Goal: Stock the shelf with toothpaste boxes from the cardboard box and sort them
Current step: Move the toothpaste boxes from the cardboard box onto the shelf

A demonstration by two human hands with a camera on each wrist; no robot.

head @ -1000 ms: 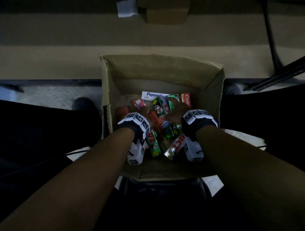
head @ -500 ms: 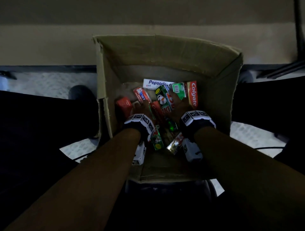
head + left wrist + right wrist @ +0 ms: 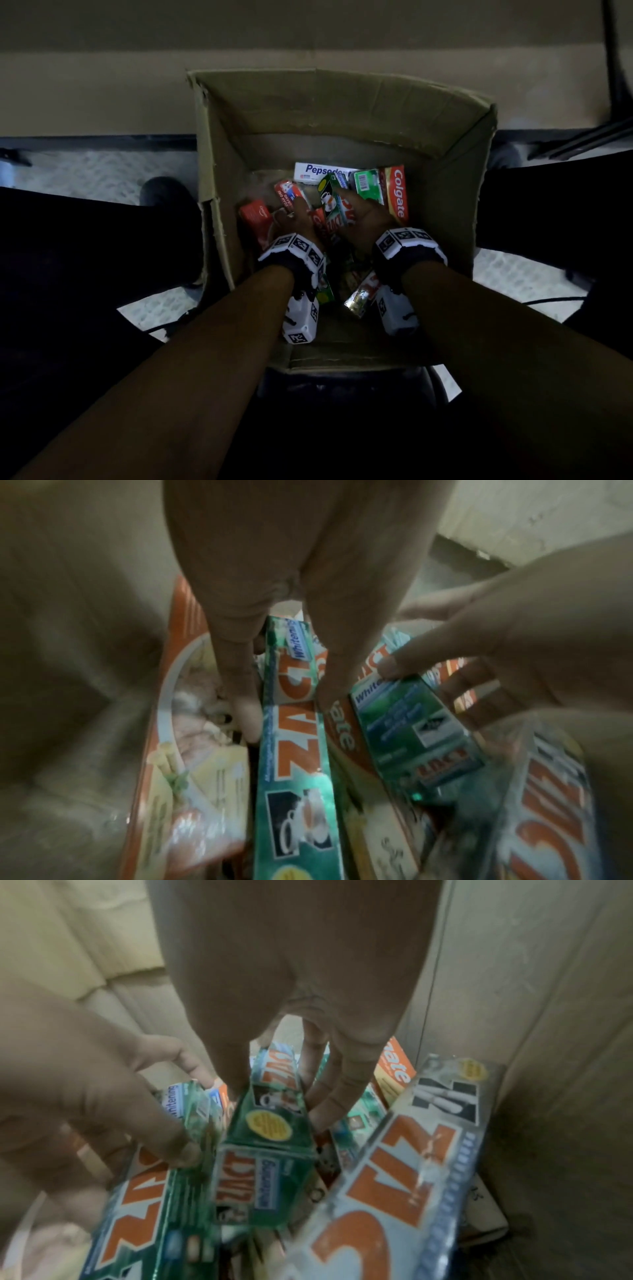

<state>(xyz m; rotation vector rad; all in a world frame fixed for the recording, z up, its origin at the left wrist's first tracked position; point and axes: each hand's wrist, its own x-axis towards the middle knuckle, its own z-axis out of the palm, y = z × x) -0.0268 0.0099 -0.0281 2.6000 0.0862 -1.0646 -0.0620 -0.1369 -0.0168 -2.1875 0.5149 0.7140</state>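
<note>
An open cardboard box (image 3: 342, 113) holds several toothpaste boxes, and both my hands are down in it. My left hand (image 3: 296, 214) straddles a long green Zact box (image 3: 294, 750), with fingers (image 3: 240, 685) on each side of it. My right hand (image 3: 356, 209) grips another green Zact box (image 3: 270, 1123) that stands tilted, thumb on one side and fingers (image 3: 339, 1096) on the other. Behind the hands lie a white Pepsodent box (image 3: 322, 170) and a red Colgate box (image 3: 399, 197). A silver Zact box (image 3: 411, 1164) leans by my right wrist.
A small red box (image 3: 255, 219) lies by the carton's left wall. My dark trouser legs flank the carton, with a shoe (image 3: 164, 195) at the left. Pale patterned floor (image 3: 85, 178) and a beige ledge (image 3: 102, 96) lie beyond. A black cable (image 3: 548, 301) runs at the right.
My head has come closer to the carton. Both hands have pushed deeper among the boxes, and each has closed round a green Zact box.
</note>
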